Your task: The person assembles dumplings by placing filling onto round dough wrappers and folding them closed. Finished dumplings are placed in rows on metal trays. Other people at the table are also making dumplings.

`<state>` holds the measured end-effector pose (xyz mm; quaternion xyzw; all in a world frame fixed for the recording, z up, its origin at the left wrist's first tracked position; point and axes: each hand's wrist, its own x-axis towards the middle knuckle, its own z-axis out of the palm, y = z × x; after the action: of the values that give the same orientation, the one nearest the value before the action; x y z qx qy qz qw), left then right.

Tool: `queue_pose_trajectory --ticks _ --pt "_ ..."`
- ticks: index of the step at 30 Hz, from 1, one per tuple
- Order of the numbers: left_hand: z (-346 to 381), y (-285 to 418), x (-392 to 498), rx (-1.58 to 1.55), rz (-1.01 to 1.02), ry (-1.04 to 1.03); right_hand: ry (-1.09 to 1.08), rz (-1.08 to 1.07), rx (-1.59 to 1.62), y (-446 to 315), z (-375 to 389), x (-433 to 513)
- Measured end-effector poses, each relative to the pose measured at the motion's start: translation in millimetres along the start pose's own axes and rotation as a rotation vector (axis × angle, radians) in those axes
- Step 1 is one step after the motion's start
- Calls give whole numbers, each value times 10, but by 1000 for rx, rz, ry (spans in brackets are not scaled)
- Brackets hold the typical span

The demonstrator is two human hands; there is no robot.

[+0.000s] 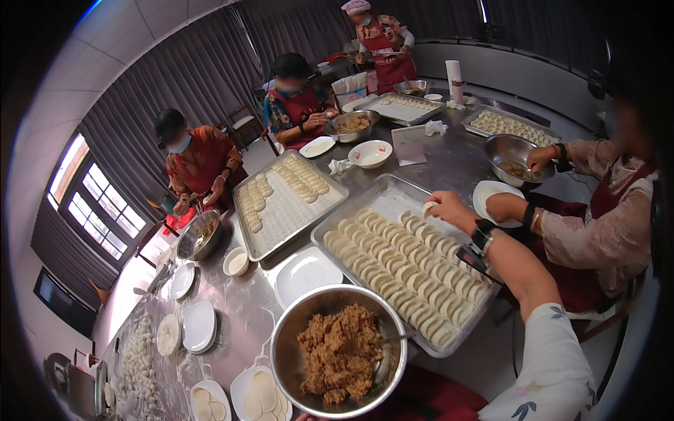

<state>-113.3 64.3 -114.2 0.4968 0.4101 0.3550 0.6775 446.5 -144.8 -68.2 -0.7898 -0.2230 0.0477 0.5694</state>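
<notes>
My right hand (452, 211) reaches over a metal tray (392, 189) and pinches a dumpling (430, 208) above its far end. Rows of pleated dumplings (400, 263) fill much of that tray. Close before me stands a steel bowl (279, 363) heaped with brown minced filling (339, 352). A utensil handle (397, 337) rests against its right rim. Of my left hand (309, 417), only a sliver shows at the bottom edge, by the bowl; its fingers are hidden. To the left of the bowl, a white plate (238, 387) bears round dough wrappers (263, 397).
A white plate (308, 273) lies behind the bowl. Another dumpling tray (287, 223) stands farther left. Floured dough pieces (138, 363) cover the table's left end. A co-worker's arms (558, 221) are close on my right, over a filling bowl (518, 152). Several people work around the table.
</notes>
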Motion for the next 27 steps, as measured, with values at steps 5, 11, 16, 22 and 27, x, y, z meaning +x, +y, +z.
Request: queue_pose_trajectory --ticks 5,11,16,22,27 --pt "-26 -83 109 80 -42 132 0 -165 -319 205 530 890" --pt "-165 -219 238 -6 -101 137 -198 20 -450 342 798 1236" --pt "-223 -269 237 59 -125 171 -319 56 -450 441 873 1286" --pt "-472 -351 275 251 -141 112 -425 114 -273 443 813 1267" --pt "-655 -543 306 466 108 17 -417 75 -390 357 835 1200"
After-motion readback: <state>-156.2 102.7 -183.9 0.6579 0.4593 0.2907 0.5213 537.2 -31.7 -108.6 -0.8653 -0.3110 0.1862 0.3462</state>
